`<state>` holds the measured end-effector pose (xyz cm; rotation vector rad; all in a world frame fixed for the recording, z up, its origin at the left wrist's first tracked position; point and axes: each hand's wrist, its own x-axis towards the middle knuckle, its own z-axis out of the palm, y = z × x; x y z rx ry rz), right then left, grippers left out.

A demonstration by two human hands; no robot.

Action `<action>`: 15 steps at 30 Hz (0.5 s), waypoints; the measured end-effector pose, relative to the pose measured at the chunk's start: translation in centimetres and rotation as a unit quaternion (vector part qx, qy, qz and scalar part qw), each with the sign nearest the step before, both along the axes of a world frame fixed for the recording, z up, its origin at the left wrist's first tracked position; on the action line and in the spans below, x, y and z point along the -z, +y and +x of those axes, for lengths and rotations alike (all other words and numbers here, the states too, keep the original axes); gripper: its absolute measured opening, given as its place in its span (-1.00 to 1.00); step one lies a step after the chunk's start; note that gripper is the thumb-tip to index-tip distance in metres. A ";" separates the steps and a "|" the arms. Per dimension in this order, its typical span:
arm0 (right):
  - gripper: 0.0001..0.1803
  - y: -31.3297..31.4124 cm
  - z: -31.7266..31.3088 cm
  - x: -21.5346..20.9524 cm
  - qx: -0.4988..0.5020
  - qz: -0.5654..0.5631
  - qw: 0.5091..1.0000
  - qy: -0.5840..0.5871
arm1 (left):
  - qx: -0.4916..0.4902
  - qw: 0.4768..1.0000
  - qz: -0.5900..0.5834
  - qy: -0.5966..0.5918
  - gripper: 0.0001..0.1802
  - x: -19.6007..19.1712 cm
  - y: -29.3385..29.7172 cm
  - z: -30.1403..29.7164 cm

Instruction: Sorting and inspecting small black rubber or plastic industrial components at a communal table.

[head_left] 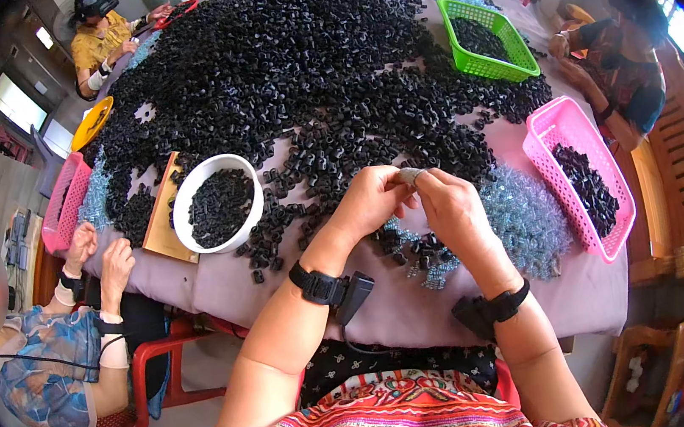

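Observation:
My left hand (370, 200) and my right hand (454, 206) meet fingertip to fingertip just above the near side of the table. Both are closed in a pinch; what they hold is hidden by the fingers. A ring-like band shows on a right finger. Beneath and to the right of my right hand lies a heap of small clear bluish plastic pieces (526, 221). Small black plastic pieces (289, 58) form a great mound across the table, with loose ones scattered close to my left hand.
A white bowl (254, 217) of black pieces stands at left, beside a wooden board (162, 223). To the right are a pink basket (622, 209) and a green basket (523, 55), both with black pieces. Another pink basket (59, 205) is far left. Several people sit around the table.

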<state>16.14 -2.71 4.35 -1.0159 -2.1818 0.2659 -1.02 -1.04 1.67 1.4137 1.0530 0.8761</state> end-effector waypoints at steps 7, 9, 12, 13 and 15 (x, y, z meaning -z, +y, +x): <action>-0.81 0.6 0.5 -0.5 0.011 -0.048 0.999 0.021 | 0.002 0.997 -0.025 -0.072 -0.83 0.0 0.2 -0.2; -0.82 0.4 -0.6 -1.4 -0.017 -0.023 0.999 0.031 | -0.019 0.995 -0.018 -0.099 -0.84 0.2 0.6 -0.9; -0.82 0.8 -1.7 -2.9 -0.042 -0.018 0.999 0.002 | -0.052 0.991 0.006 -0.123 -0.84 0.4 0.8 -1.8; -0.81 1.2 -1.8 -2.8 -0.023 -0.079 0.995 0.056 | -0.087 0.987 0.032 -0.129 -0.84 0.3 0.9 -1.7; -0.78 2.7 -1.4 -1.0 0.028 -0.173 0.974 0.144 | -0.141 0.976 0.073 -0.150 -0.83 0.2 1.3 -1.2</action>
